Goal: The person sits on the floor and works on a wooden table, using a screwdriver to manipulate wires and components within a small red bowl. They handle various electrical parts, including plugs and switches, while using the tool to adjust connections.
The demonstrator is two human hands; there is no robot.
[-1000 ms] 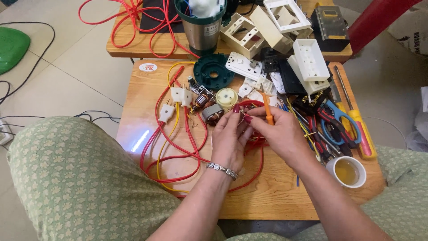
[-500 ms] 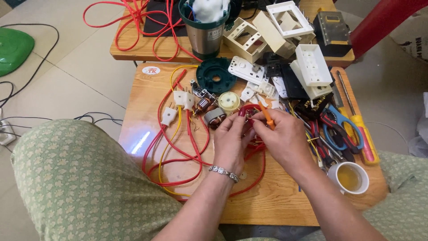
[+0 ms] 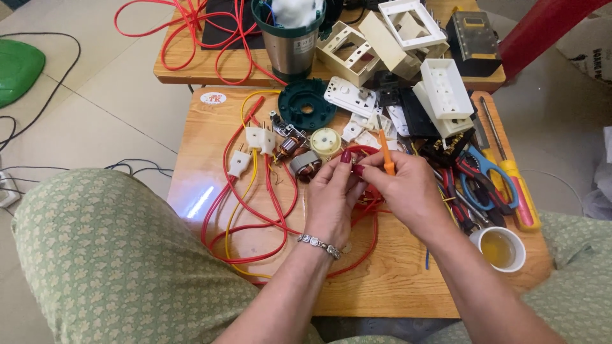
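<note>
Over the middle of a small wooden table (image 3: 395,280), my left hand (image 3: 333,199) pinches a small red part (image 3: 363,153) joined to the red wires. My right hand (image 3: 405,191) holds a small orange-handled screwdriver (image 3: 385,153), its shaft pointing up and away from me. The fingertips of both hands meet at the red part. A bracelet sits on my left wrist. Loops of red and yellow wire (image 3: 255,210) with white plugs (image 3: 254,141) lie left of my hands.
A small motor rotor (image 3: 305,164), a green round cover (image 3: 307,106) and white socket parts (image 3: 446,89) lie beyond my hands. Pliers and blue-handled scissors (image 3: 481,175), a yellow screwdriver (image 3: 513,185) and a cup of liquid (image 3: 500,248) sit right. A metal blender jug (image 3: 290,38) stands behind.
Both hands have stayed together on the red part with only small finger shifts. The view has drifted slightly.
</note>
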